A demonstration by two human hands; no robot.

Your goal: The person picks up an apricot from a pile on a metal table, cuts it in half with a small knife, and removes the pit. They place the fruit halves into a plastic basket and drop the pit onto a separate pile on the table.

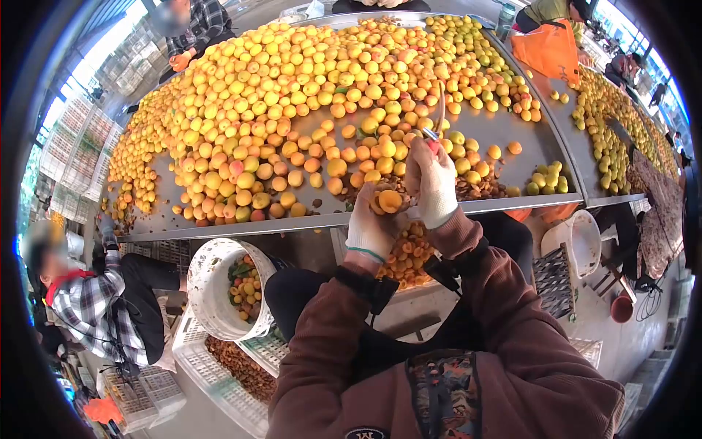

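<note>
My left hand, in a white glove, is closed around an opened apricot just over the table's near edge. My right hand, also gloved, grips a small red-handled knife that points up and away from me. The two hands are close together, with the knife above the fruit. Beyond them, a large heap of whole apricots covers much of the metal table. Brown pits lie by my right hand. Below my hands are apricot halves in a container mostly hidden by my arms.
At my left, a white bucket with fruit and leaves stands on a white crate holding pits. Another white bucket is at the right. A person in a checked shirt sits at the left; others are around the tables.
</note>
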